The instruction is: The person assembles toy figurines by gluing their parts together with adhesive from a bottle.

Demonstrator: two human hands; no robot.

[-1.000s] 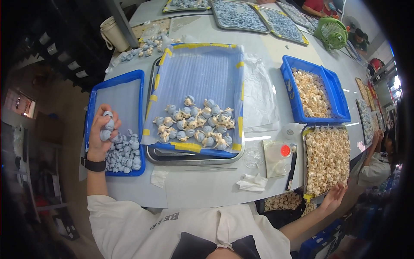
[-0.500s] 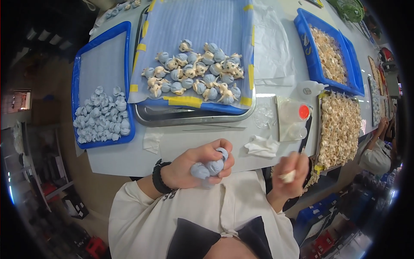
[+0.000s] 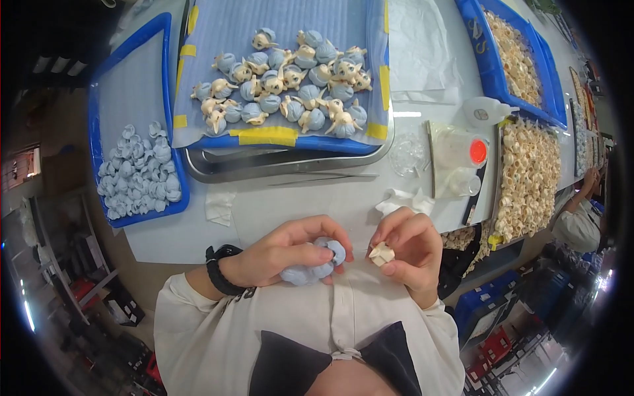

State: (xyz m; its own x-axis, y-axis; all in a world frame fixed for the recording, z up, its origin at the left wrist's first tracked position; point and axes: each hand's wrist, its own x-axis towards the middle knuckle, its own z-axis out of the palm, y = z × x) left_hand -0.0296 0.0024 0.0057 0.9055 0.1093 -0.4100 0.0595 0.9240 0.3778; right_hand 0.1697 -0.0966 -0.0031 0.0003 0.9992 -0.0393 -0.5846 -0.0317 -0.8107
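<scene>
My left hand [image 3: 281, 254] is closed round several pale-blue moulded hair pieces [image 3: 305, 272], held in front of my chest. One hollow blue piece [image 3: 337, 251] shows at its fingertips. Just to the right, my right hand [image 3: 419, 254] pinches a small cream doll-head piece [image 3: 382, 255] between thumb and fingers. A narrow gap separates the two hands. Beyond them, a blue tray lined with a translucent sheet [image 3: 284, 20] bears several small doll heads [image 3: 294, 79] with blue hair. More loose blue hair pieces [image 3: 140, 175] lie in the blue tray [image 3: 184, 191] at the left.
A metal tray [image 3: 231, 173] sits under the lined tray, with tweezers [image 3: 323, 178] before it. Crumpled tissue [image 3: 404, 202], a red-topped container [image 3: 462, 148] and a white squeeze bottle [image 3: 485, 111] stand right of centre. Cream pieces [image 3: 528, 178] fill trays farther right, near another person's arm [image 3: 584, 191].
My right hand has come left with the cream piece, close to my left hand. My left hand has turned slightly, still holding the blue pieces. The view has shifted a little.
</scene>
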